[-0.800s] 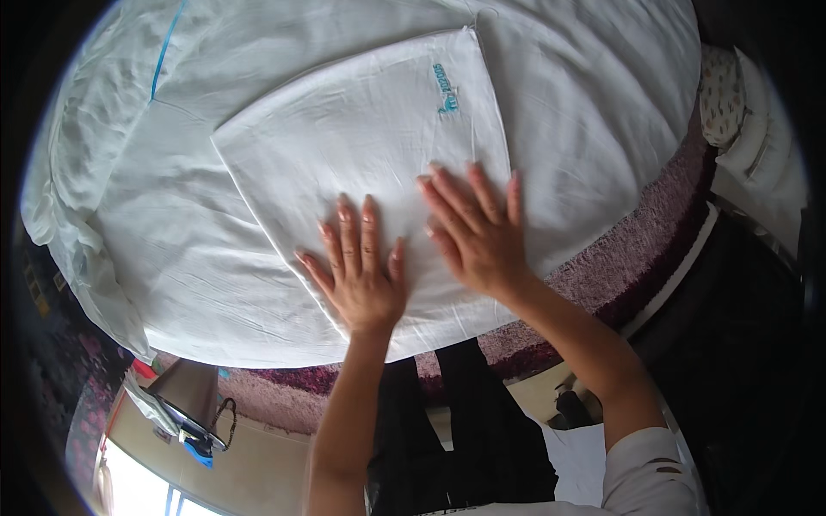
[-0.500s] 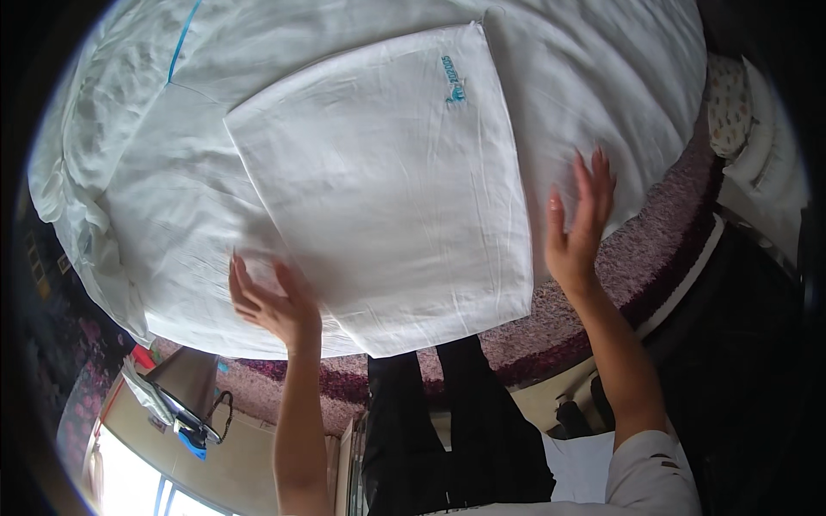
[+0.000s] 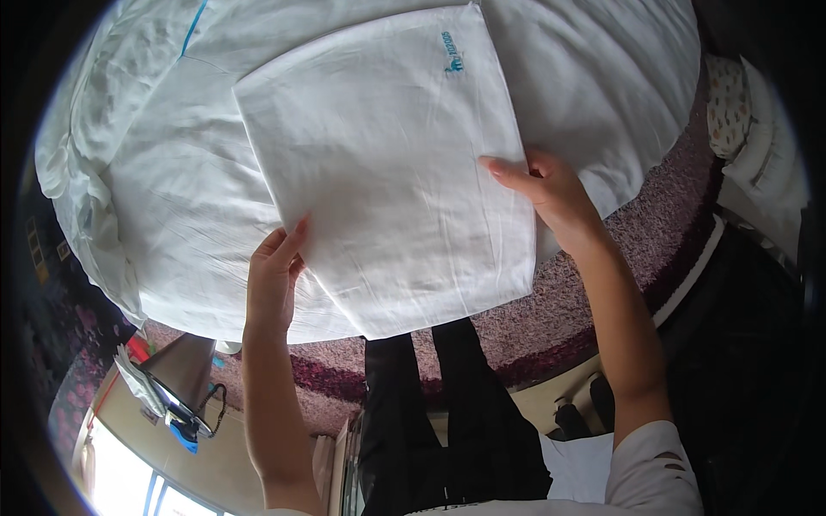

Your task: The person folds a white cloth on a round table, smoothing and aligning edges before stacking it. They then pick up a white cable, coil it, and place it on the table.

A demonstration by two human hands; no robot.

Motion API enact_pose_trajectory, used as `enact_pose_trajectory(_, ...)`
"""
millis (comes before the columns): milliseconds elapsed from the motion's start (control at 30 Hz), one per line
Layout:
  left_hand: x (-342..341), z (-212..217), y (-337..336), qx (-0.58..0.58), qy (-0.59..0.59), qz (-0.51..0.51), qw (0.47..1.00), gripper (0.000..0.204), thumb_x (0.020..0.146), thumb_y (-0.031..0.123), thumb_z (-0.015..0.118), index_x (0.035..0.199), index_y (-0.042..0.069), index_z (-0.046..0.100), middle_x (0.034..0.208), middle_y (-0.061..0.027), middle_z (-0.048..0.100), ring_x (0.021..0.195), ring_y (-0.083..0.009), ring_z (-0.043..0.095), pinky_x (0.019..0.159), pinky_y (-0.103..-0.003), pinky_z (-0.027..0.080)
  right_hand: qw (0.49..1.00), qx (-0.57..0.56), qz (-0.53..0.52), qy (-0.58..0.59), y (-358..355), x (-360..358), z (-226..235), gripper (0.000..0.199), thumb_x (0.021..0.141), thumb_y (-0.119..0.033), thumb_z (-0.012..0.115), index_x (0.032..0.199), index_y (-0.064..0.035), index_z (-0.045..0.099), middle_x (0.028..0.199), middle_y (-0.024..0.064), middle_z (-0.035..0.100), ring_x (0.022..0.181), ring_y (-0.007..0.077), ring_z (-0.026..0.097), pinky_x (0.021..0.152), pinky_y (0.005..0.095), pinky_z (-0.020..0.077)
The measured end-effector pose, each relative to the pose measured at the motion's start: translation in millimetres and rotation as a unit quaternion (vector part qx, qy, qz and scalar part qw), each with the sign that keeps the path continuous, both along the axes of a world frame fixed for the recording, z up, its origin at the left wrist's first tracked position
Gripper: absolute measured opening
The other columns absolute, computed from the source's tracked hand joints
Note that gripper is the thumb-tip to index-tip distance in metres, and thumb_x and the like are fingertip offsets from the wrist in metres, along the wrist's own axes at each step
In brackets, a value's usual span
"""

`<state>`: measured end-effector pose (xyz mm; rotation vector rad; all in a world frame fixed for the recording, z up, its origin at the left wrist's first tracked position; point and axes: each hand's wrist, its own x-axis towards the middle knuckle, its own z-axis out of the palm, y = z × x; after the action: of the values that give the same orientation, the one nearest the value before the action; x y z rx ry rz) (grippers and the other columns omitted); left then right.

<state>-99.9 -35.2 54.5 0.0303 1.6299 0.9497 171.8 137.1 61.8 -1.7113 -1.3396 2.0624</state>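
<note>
A flat white pillowcase (image 3: 396, 181) with a small blue mark near its far right corner lies on the white-covered bed (image 3: 181, 206). My left hand (image 3: 272, 279) has hold of its left edge, the thumb on top and the fingers tucked beneath. Farther up on the opposite side, my right hand (image 3: 557, 198) grips the right edge with the thumb laid over the cloth. The right fingers are mostly hidden under it. The pillowcase's near edge reaches the bed's front edge, just above my legs.
A purple and pink shaggy rug (image 3: 632, 219) runs around the bed's near and right sides. White pillows or bedding (image 3: 761, 163) are at the far right. At lower left stands a small table (image 3: 188, 370) with several items on it. A bluish ribbon (image 3: 194, 27) lies on the bedding.
Both hands were open and hovering beside the pillowcase. They have closed on its left and right edges. In the picture, the pillowcase and bed sit slightly higher.
</note>
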Motion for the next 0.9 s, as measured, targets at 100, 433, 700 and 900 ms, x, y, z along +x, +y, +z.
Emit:
enact_pose_trajectory(100, 3.0, 0.4, -7.2, 0.043, -0.034, 0.07, 0.996, 0.034, 0.088, 0.026, 0.062, 0.115, 0.005, 0.058, 0.101, -0.0016, 0.061, 0.094, -0.0126, 0.055, 0.088, -0.028, 0.04, 0.993, -0.05, -0.083, 0.065, -0.4, 3.0, 12.9, 0.037, 0.081, -0.028, 0.068, 0.102, 0.0025, 0.063, 0.094, 0.0086, 0.064, 0.085, 0.0133, 0.058, 0.08, 0.025, 0.043)
enact_pose_trajectory(433, -13.2, 89.0, 12.4, 0.247, -0.021, 0.149, 0.957, 0.018, 0.09, 0.015, 0.055, 0.103, 0.005, 0.063, 0.102, -0.005, 0.063, 0.097, -0.0144, 0.057, 0.09, -0.032, 0.043, 0.941, -0.017, -0.197, 0.275, 6.5, 0.5, 68.2, 0.017, 0.087, -0.013, 0.06, 0.102, -0.0054, 0.066, 0.088, -0.0017, 0.063, 0.084, 0.0057, 0.057, 0.08, 0.0225, 0.0439)
enact_pose_trajectory(700, -53.2, 165.0, 27.6, 0.419, 0.107, 0.071, 0.899, 0.015, 0.089, 0.013, 0.056, 0.097, 0.011, 0.068, 0.1, -0.0013, 0.065, 0.105, -0.0136, 0.052, 0.102, -0.039, 0.028, 0.914, 0.179, -0.107, 0.349, 24.1, -19.8, 148.6, 0.021, 0.089, -0.013, 0.056, 0.106, -0.0055, 0.066, 0.103, 0.0021, 0.063, 0.102, 0.0088, 0.051, 0.093, 0.0294, 0.0337)
enact_pose_trajectory(900, -43.3, 110.3, -27.3, 0.301, 0.184, 0.041, 0.935, 0.007, 0.081, 0.011, 0.064, 0.084, 0.015, 0.069, 0.109, -0.0017, 0.055, 0.107, -0.0165, 0.048, 0.103, -0.039, 0.026, 0.96, 0.192, -0.065, 0.196, -24.2, -7.6, 99.9, 0.011, 0.08, -0.011, 0.068, 0.09, -0.0061, 0.07, 0.111, 0.0008, 0.043, 0.094, 0.0093, 0.048, 0.084, 0.0267, 0.0394)
